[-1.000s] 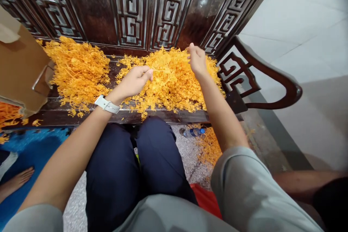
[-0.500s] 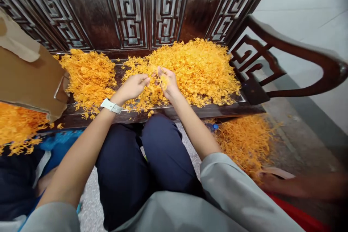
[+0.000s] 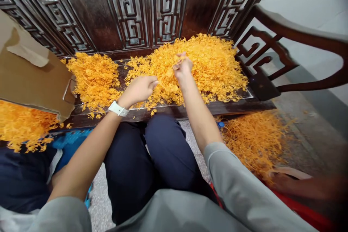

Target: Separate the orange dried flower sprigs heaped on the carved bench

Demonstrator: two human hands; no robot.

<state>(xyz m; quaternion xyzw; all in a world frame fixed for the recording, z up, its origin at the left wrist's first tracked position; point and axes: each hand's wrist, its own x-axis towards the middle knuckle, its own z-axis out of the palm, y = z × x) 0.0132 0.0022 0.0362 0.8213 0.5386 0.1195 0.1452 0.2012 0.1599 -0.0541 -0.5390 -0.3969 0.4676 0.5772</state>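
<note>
My left hand (image 3: 143,87), with a white watch band (image 3: 118,108) on its wrist, is closed in a pinch over the front of the bench. A thin orange plastic sprig (image 3: 163,85) runs from its fingertips toward the pile. Farther back and to the right, my right hand (image 3: 185,68) has its fingers curled just above the large heap of orange plastic sprigs (image 3: 214,69). What those fingers hold, if anything, blends with the heap behind. Left of my left hand lies a smaller heap of the same sprigs (image 3: 94,76).
Both heaps rest on a dark wooden bench (image 3: 174,110) with a carved back and a curved armrest (image 3: 304,29). A cardboard box (image 3: 35,76) stands at the left, more sprigs (image 3: 21,127) beside it. Orange strands (image 3: 252,141) lie low at right, near another person's hand (image 3: 282,183).
My right hand has moved away from my left, back and right over the large heap. My left hand stays pinched, slightly farther right in view. The whole view has shifted a little.
</note>
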